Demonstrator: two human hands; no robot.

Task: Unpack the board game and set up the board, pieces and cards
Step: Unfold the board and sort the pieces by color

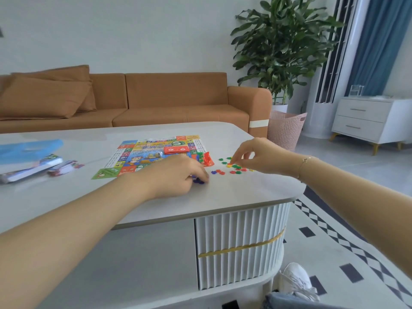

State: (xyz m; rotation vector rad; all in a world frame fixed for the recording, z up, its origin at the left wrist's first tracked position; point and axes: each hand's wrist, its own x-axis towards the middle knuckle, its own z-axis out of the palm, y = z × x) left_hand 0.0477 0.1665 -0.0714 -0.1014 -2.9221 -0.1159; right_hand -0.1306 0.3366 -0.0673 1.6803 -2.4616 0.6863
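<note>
The game board (142, 158) lies flat on the table (223, 192) just beyond both hands; a large "S" in a green patch is legible, the other print too blurred to read. The left hand (176, 175) curls its fingers over blue pieces (199, 180). The right hand (260, 156) pinches downward into the scattered coloured pieces (231, 167), thumb and forefinger nearly closed. Red cards (176, 150) rest on the board, beyond the left hand.

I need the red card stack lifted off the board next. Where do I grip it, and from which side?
Take the red card stack by its long near and far edges, coming from above. It lies flat on the board, so a pinch across the short width looks safest. Approach from its left end, since the upright red and green pieces crowd its right.
</note>
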